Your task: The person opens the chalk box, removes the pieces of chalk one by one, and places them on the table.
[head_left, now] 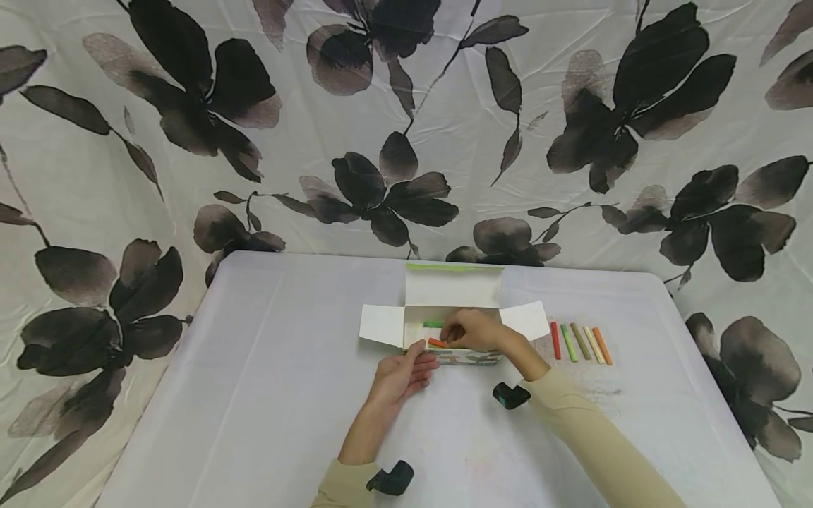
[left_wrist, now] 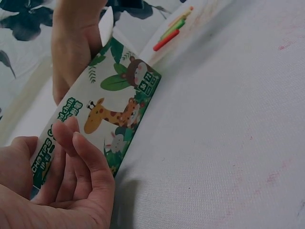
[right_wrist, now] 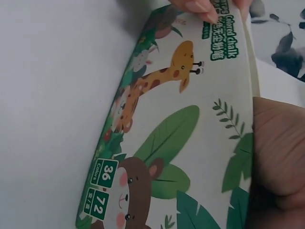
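Observation:
An open cardboard box of colored chalk (head_left: 470, 358), with a giraffe and other animals printed on its front, stands on the table. My left hand (head_left: 396, 374) holds its front wall near the left corner, thumb at the rim and fingers in front of the printed face. Inside the box, my right hand (head_left: 473, 330) has its fingers curled, pinching the end of an orange chalk stick (head_left: 436, 343). A green chalk stick (head_left: 434, 324) lies behind it in the box. In both wrist views the box wall hides the right fingertips.
Several chalk sticks, including a red one (head_left: 555, 341) and an orange one (head_left: 603, 346), lie side by side to the right of the box. White flaps (head_left: 382, 324) spread out on both sides, and the lid (head_left: 454, 286) stands up behind. Chalk smudges mark the white tablecloth (head_left: 254, 395).

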